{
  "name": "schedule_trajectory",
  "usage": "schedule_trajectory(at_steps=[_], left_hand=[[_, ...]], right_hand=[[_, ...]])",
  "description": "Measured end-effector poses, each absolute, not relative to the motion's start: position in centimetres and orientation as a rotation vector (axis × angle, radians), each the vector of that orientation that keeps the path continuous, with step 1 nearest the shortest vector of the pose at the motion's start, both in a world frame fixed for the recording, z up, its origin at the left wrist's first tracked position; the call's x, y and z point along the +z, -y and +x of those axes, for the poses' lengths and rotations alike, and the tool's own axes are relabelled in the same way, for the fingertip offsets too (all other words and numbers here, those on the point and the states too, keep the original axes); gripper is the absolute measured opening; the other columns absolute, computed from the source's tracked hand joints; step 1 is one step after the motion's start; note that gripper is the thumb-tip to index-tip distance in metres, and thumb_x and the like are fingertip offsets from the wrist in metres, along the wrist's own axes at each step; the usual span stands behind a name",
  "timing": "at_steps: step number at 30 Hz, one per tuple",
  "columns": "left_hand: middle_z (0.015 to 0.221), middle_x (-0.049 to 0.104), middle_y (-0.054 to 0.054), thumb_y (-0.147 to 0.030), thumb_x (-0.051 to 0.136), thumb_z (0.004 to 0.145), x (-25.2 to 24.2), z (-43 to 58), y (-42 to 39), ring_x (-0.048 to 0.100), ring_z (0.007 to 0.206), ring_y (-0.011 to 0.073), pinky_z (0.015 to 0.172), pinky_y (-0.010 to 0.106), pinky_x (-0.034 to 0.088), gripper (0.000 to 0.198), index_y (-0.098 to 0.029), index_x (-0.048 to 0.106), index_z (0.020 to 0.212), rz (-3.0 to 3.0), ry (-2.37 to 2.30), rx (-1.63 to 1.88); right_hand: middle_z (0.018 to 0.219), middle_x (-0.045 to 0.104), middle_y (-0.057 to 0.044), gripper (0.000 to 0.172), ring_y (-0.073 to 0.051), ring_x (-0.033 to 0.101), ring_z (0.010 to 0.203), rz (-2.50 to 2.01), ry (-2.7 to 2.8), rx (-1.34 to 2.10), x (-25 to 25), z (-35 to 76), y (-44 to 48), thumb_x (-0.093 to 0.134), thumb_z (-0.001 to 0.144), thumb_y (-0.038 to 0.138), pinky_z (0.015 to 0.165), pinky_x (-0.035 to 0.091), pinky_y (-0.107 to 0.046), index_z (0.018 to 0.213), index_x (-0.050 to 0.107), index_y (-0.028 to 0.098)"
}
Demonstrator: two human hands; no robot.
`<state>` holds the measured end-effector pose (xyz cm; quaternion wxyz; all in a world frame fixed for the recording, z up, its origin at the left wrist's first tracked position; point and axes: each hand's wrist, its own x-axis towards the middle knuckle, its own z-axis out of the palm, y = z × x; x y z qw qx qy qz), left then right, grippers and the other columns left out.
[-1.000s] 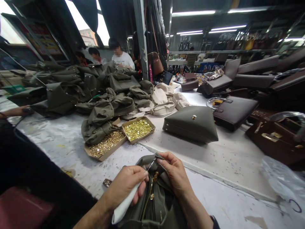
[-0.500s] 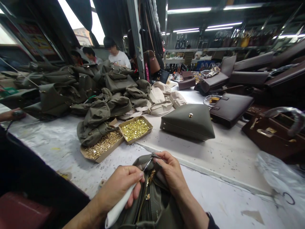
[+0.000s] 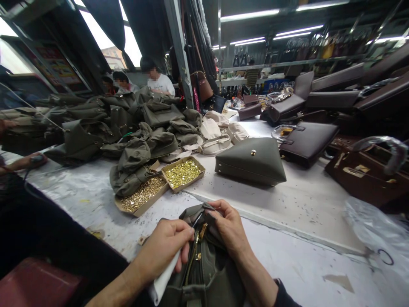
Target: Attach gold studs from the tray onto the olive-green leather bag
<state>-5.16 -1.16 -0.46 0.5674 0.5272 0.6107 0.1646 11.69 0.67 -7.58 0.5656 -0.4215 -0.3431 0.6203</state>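
Observation:
An olive-green bag (image 3: 220, 260) with a gold zipper (image 3: 198, 256) lies at the bottom centre, its top edge gathered up between my hands. My left hand (image 3: 166, 245) is closed around a thin metal tool with a white-wrapped handle (image 3: 166, 275); the handle sticks out below my fist. The tool's narrow metal shaft points up at the bag's edge, and its tip is hidden by fabric. My right hand (image 3: 228, 228) pinches that same edge from the right, thumb and fingers on the cloth.
Two cardboard trays, one of copper-coloured studs (image 3: 143, 196) and one of gold studs (image 3: 182, 172), stand beyond my hands. Olive bags (image 3: 128, 119) are heaped behind. A green handbag (image 3: 252, 164) and dark brown bags (image 3: 308, 143) lie right. A co-worker's hand (image 3: 36, 160) rests at left.
The view has shifted slightly, so the table things sit a little differently. The tool's white handle hangs somewhat steeper. Both hands keep their grip at the bag's edge.

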Motion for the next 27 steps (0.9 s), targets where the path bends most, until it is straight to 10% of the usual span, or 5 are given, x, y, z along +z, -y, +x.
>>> schedule_trajectory(at_steps=[27], left_hand=[[0.047, 0.059, -0.002, -0.052, 0.054, 0.085, -2.4, -5.0, 1.0, 0.047, 0.032, 0.0086, 0.035, 0.017, 0.026, 0.036, -0.018, 0.055, 0.072, 1.243, -1.384, 0.492]], right_hand=[[0.09, 0.075, -0.003, 0.032, -0.017, 0.064, 0.081, -0.959, 0.813, 1.501, -7.7, 12.2, -0.9, 0.084, 0.074, 0.04, 0.079, 0.048, -0.027, 0.094, 0.072, 0.017]])
